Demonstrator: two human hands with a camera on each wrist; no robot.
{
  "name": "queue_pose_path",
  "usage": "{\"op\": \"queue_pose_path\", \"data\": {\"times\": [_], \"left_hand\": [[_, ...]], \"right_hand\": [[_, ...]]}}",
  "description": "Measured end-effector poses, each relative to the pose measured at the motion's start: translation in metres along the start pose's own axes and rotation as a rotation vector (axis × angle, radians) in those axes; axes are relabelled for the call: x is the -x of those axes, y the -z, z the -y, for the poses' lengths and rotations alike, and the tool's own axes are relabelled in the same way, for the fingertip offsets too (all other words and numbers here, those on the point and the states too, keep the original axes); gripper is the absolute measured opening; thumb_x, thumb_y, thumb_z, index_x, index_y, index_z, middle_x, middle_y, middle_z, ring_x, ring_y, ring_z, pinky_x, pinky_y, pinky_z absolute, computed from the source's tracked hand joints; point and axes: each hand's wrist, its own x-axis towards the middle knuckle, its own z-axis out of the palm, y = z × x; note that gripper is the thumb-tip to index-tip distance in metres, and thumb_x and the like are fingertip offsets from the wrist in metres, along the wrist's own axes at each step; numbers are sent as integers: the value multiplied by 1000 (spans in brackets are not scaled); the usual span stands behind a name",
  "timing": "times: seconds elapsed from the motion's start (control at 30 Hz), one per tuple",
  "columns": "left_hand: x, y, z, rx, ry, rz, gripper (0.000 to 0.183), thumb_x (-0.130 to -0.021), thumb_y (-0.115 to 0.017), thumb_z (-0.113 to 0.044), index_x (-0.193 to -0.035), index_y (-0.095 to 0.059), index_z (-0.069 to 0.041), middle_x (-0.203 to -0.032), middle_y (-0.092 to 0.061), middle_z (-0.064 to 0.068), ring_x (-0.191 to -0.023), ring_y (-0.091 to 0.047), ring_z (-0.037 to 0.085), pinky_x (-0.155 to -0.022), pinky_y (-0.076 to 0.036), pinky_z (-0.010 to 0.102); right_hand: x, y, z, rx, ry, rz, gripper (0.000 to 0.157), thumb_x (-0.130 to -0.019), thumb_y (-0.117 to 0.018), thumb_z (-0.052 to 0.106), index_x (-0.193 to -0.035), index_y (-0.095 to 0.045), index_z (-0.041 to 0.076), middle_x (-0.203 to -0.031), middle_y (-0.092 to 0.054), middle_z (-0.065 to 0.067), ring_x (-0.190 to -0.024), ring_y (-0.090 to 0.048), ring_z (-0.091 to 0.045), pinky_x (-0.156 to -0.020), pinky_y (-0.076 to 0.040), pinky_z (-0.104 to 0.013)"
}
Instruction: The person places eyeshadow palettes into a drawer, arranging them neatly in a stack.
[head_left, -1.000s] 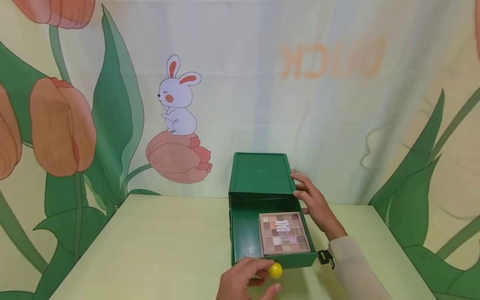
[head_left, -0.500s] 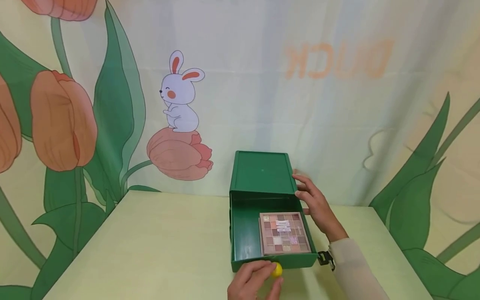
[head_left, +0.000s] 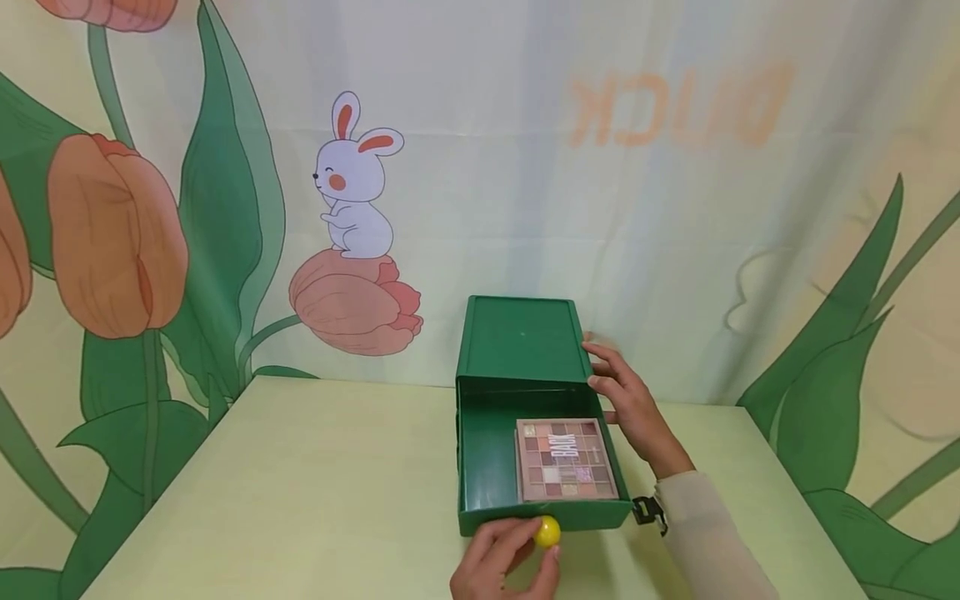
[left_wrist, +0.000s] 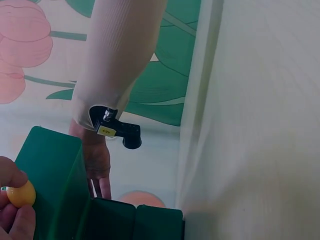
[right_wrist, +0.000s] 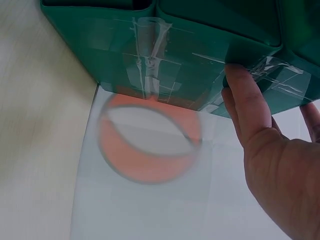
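Note:
A green box [head_left: 525,337] stands against the back of the table, its drawer [head_left: 487,471] pulled out at the front. Inside the drawer, on the right, lies a flat eyeshadow palette [head_left: 566,458] with many colour squares and the word BACK. A round yellow knob [head_left: 549,532] shows at the drawer's front. My left hand [head_left: 498,558] pinches this knob between fingers and thumb; the left wrist view shows the knob [left_wrist: 22,195] close against the green front. My right hand [head_left: 633,408] rests with extended fingers on the box's right side, touching it in the right wrist view.
Pale yellow-green table [head_left: 300,483] lies around the box. Behind it hangs a curtain [head_left: 510,167] printed with tulips and a rabbit. Clear tape [right_wrist: 150,65] runs down the box's side. A small black camera [head_left: 649,512] sits at the right wrist.
My left thumb has come up from below to the yellow knob. The drawer and my right hand have stayed in place, while the head view has shifted slightly.

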Motion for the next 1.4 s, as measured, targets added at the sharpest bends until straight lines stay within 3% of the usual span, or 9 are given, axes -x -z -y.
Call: {"op": "queue_pose_path", "data": {"times": [0.3,0.6,0.83,1.0,1.17,1.4], "left_hand": [[-13,-3,10,47,-92,-94,24,-78,-93,-11,-100,-83,-16,-96,-67,-8,-88,-70,3,-77,-60,17],[-31,-3,16,103,-112,-84,27,-77,-92,-6,-101,-82,-13,-98,-69,-4,-90,-72,7,-77,-61,19],[-44,-6,16,133,-80,-45,27,-80,-90,-6,-104,-81,-15,-101,-68,-6,-94,-70,5,-80,-60,18],[-53,-7,16,134,-150,-32,26,-81,-89,-5,-104,-79,-11,-102,-68,-3,-96,-71,8,-80,-60,18],[-70,-9,21,147,-220,-35,24,-82,-88,-4,-102,-78,-11,-102,-69,0,-97,-74,13,-79,-61,20],[-94,-17,25,108,-222,-51,25,-80,-89,-5,-102,-78,-10,-102,-70,2,-92,-74,13,-77,-62,21]], "right_hand": [[-1,-1,3,8,-6,-7,53,-110,-47,37,-163,-38,39,-163,-41,-18,-142,-48,-48,-92,-57,-59],[-1,-5,3,-14,0,-24,53,-110,-47,37,-162,-39,38,-162,-41,-19,-141,-49,-48,-90,-59,-58],[2,-6,3,-31,1,-22,55,-109,-46,36,-163,-38,36,-162,-42,-21,-137,-53,-50,-89,-60,-56],[0,-3,5,-26,17,-18,54,-110,-47,36,-163,-39,36,-160,-43,-21,-135,-55,-50,-88,-61,-55],[-1,-2,4,-44,25,-18,54,-110,-46,35,-164,-38,34,-159,-42,-23,-136,-54,-52,-89,-61,-58],[2,-4,0,-50,3,-9,54,-111,-45,34,-164,-37,34,-159,-42,-22,-137,-54,-51,-91,-60,-60]]}}
